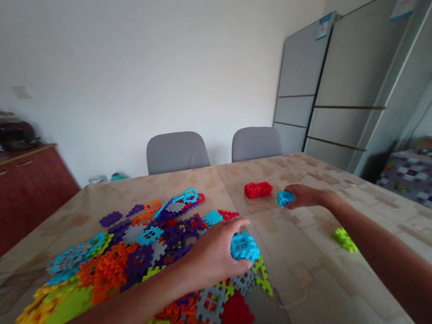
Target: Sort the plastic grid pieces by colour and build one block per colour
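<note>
My left hand point(221, 253) is closed round several blue interlocking toy tiles point(245, 247), held just above the right edge of a loose pile. Further right and farther off, my right hand point(301, 196) grips a smaller blue piece point(285, 198), low over the tablecloth or on it; I cannot tell which. A red block of joined tiles point(258, 190) sits just left of that piece. Beneath and left of my left hand spreads the pile, with orange tiles point(108, 267), purple tiles point(138, 263) and a dark red tile point(237, 317) among others.
A lime green block point(345, 240) lies beside my right forearm. The patterned tablecloth point(319, 282) covers the table. Two grey chairs point(176, 151) stand at the far edge against the wall. A red-brown cabinet point(12, 187) is at left, a grey fridge point(343, 67) at right.
</note>
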A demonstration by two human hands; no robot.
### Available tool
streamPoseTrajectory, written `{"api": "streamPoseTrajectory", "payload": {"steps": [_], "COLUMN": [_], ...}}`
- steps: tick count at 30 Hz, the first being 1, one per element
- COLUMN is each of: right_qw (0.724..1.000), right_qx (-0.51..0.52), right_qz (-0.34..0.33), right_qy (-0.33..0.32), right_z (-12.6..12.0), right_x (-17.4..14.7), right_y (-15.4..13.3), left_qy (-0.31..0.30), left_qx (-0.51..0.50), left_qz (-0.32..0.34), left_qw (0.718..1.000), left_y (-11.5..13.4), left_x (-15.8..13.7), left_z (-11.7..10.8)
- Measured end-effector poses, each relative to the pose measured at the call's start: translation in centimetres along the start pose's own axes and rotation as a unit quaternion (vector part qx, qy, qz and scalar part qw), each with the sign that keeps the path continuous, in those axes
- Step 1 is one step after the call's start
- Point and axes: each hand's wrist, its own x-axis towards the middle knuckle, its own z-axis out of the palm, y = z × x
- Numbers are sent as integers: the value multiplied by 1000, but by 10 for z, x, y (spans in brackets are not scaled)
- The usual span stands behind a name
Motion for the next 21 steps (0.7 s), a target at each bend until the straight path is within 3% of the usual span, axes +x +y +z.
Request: {"api": "streamPoseTrajectory", "payload": {"steps": [6,13,17,21], "right_qw": [999,999,998,994], "right_qx": [-10,5,38,81], "right_qz": [41,50,49,67], "right_qy": [-10,-8,3,35], "right_z": [4,14,13,4], "right_x": [37,51,49,42], "right_y": [39,65,72,76], "left_qy": [-3,-2,13,26], "left_qx": [11,21,43,69], "left_qz": [30,62,50,39], "left_qw": [999,998,998,997], "left_y": [-4,-19,-26,-29], "left_x": [61,138,161,166], "left_z": [18,70,98,111]}}
